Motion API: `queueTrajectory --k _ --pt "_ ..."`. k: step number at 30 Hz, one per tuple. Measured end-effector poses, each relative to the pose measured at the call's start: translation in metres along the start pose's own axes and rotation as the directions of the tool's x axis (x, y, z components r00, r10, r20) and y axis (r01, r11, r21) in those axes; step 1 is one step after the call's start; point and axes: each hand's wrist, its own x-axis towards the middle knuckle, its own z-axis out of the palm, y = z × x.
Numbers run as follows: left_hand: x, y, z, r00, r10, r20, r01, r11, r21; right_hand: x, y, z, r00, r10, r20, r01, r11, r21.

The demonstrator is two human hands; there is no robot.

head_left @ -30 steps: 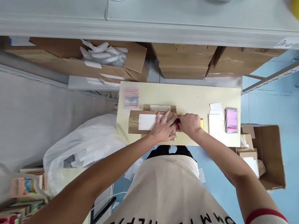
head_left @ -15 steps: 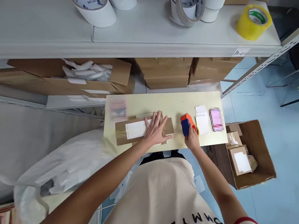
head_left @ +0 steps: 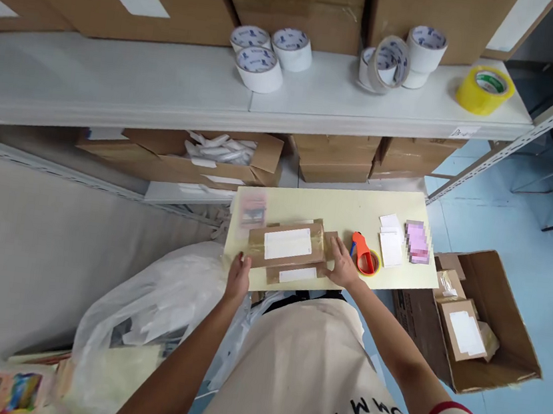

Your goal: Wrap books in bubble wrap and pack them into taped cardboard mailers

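A flat brown parcel with a white label lies on the pale yellow table. A second brown parcel with a smaller label lies under it, nearer me. My left hand grips the upper parcel's left end, fingers curled round it. My right hand holds its right end, fingers pressed against the edge. An orange tape dispenser with a yellow roll lies on the table just right of my right hand.
White labels and a pink pad lie at the table's right. An open carton of parcels stands on the floor to the right. A white plastic bag sits left. Tape rolls and a yellow roll stand on the shelf.
My right hand put the tape dispenser down on the table and came back to the parcel's right end. My left hand slid from the parcel's top to its left end.
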Motion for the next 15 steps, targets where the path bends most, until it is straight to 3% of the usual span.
queueTrajectory --k 3,6,10,13,15 --pt "0.002 -0.010 0.006 0.991 -0.101 0.088 0.119 0.968 -0.221 0.017 -0.019 0.010 0.998 0.029 0.049 -0.038 0.979 0.200" --pt "0.006 0.001 0.005 0.995 0.034 0.090 0.000 0.936 -0.351 0.026 -0.034 0.002 0.989 0.142 -0.040 -0.118 0.925 0.360" --pt "0.021 0.030 -0.011 0.966 0.241 0.097 -0.165 0.856 -0.491 0.033 -0.050 -0.036 0.944 0.313 -0.106 -0.188 0.773 0.605" --pt "0.034 0.047 -0.016 0.961 0.238 0.142 -0.133 0.846 -0.516 0.036 -0.056 -0.055 0.899 0.421 -0.119 -0.213 0.658 0.722" --pt "0.040 0.052 -0.012 0.958 0.195 0.210 -0.070 0.869 -0.489 0.037 -0.058 -0.053 0.898 0.430 -0.088 -0.224 0.622 0.750"
